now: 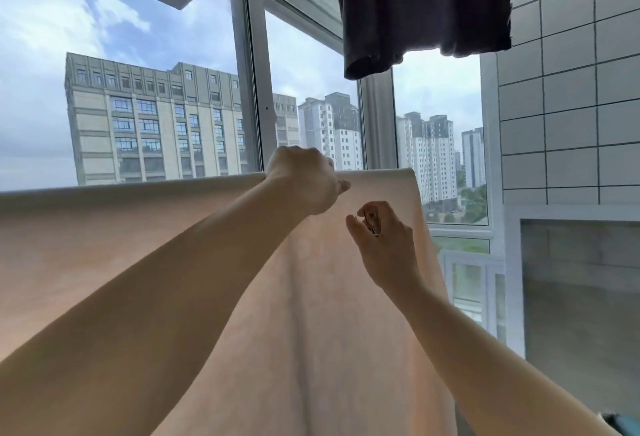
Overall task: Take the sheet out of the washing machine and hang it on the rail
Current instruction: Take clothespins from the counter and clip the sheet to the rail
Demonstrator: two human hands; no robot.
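The sheet (pixel 173 245) drapes over the rail. Left hand (pixel 304 179) grips its top fold at twelve o'clock; right hand (pixel 384 245) pinches a peg (pixel 372 222). Clip beside the grip, keeping the fold flat.

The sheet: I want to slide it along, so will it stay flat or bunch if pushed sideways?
Probably bunches: the sheet drapes limply with soft folds. It looks thin, since light glows through it, so likely light unless damp.

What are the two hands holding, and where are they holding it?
The left hand grips the sheet at its top fold. The right hand pinches a small clip-like thing.
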